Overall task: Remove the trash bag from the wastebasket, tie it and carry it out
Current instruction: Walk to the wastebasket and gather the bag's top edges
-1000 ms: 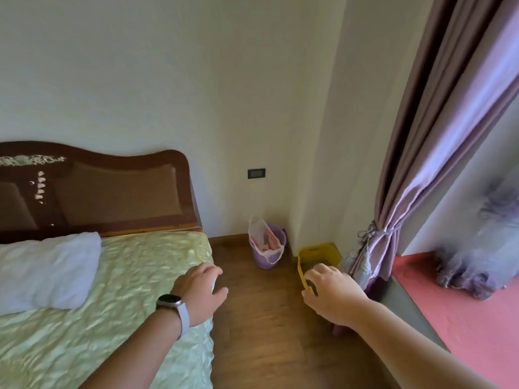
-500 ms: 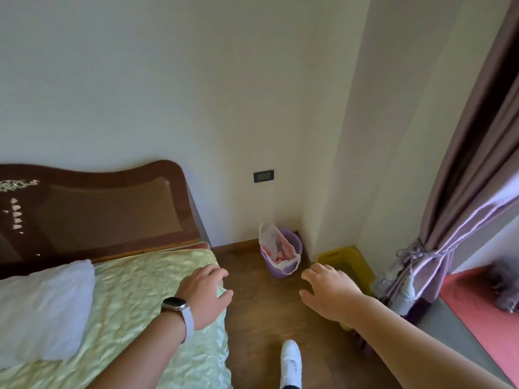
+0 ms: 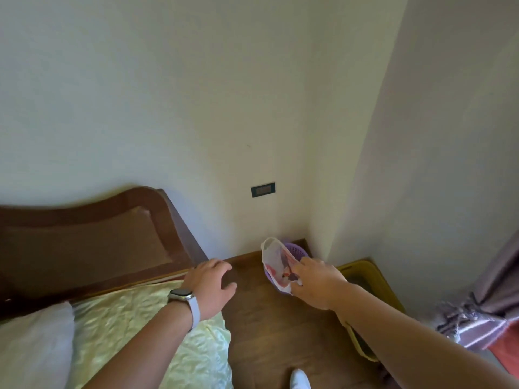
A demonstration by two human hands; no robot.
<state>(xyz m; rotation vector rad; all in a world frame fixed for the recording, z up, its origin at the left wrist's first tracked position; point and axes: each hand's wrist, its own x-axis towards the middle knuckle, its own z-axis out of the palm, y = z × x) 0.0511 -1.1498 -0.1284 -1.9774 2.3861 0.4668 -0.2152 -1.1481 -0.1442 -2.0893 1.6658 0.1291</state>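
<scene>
A small purple wastebasket (image 3: pixel 298 250) stands on the wooden floor in the corner by the wall. A white trash bag (image 3: pixel 276 261) with pink and dark waste inside lines it, and its rim sticks up above the basket. My right hand (image 3: pixel 320 284) reaches out with its fingertips over the bag's right edge, covering part of the basket. Whether the fingers touch the bag I cannot tell, and nothing is gripped. My left hand (image 3: pixel 210 284), with a watch on the wrist, hovers with spread fingers over the corner of the bed.
A bed (image 3: pixel 157 327) with a pale green cover, a white pillow (image 3: pixel 31 352) and a brown headboard (image 3: pixel 84 242) fills the left. A yellow basket (image 3: pixel 373 279) sits right of the wastebasket, under my arm. A purple curtain (image 3: pixel 494 299) hangs at the right. My white shoe (image 3: pixel 300 380) is on the floor.
I have stepped closer to the corner. My right hand has moved forward from the yellow basket to the bag's edge, while the left hand stayed over the bed corner.
</scene>
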